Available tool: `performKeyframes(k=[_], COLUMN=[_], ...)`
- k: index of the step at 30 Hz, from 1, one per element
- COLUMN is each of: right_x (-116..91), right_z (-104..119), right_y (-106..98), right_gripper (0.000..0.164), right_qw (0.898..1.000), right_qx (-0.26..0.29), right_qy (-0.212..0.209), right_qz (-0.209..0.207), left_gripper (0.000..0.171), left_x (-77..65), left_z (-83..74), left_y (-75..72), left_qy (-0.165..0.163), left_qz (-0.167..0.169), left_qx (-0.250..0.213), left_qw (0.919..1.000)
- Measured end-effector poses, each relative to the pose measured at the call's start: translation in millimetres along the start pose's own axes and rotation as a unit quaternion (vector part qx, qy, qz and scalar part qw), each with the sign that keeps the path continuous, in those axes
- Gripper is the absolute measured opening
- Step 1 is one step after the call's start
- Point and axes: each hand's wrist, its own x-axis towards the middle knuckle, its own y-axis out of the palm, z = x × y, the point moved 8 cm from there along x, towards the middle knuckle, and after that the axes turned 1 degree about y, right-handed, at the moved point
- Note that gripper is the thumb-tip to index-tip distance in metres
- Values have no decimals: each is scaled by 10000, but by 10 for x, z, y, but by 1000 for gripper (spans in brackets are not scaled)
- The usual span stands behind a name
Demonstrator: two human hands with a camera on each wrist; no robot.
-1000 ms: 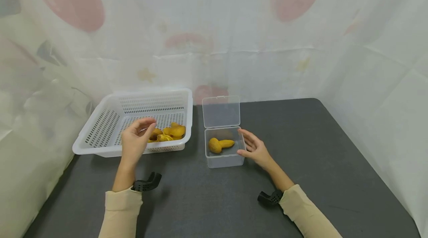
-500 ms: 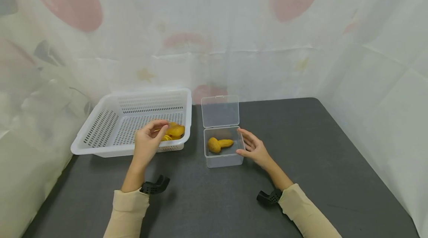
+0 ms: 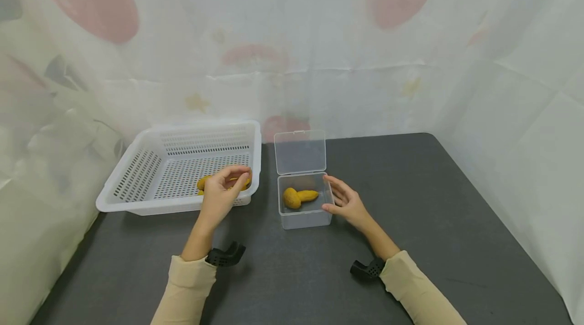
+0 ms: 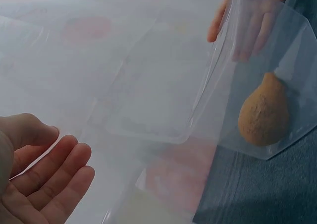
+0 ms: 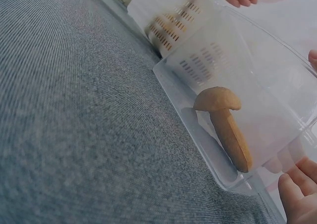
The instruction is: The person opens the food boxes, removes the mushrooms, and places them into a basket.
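My left hand [image 3: 222, 193] hovers over the front right of a white slotted basket [image 3: 178, 135]. Its thumb and fingers are loosely bent, and in the left wrist view nothing lies between them. Yellow-brown mushrooms [image 3: 202, 183] lie in the basket, mostly hidden behind this hand. With thumb near the front corner and fingers at the back, my right hand [image 3: 349, 204] holds the right side of a clear plastic box [image 3: 306, 221]. Inside the box one brown mushroom [image 5: 229, 130] lies on its side, its stem pointing right in the head view.
The box's hinged lid [image 3: 300, 152] stands up at the back. Both containers sit on a dark grey table [image 3: 410, 223], the basket to the left of the box. A pale patterned curtain [image 3: 342, 36] hangs behind and along both sides.
My left hand has moved right across the basket's front, uncovering a mushroom on its left and covering those on the right. The right hand and the box have stayed in place.
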Motion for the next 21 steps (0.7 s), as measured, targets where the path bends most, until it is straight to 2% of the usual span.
performKeyframes(k=[10, 17, 21], right_x=[-1, 19, 34], right_z=[-14, 39, 57], right_y=[10, -1, 0], right_gripper=[82, 80, 80], right_qw=[10000, 9998, 9996], right_qx=[-11, -209, -289], right_qy=[1, -60, 31], right_qz=[6, -36, 30], left_gripper=[20, 20, 19], left_x=[-10, -33, -27], left_z=[-43, -104, -86], left_y=[378, 660, 766], left_qy=[-55, 271, 185], left_qz=[658, 1112, 1296], left_qx=[303, 480, 523], left_qw=[9974, 9923, 9900])
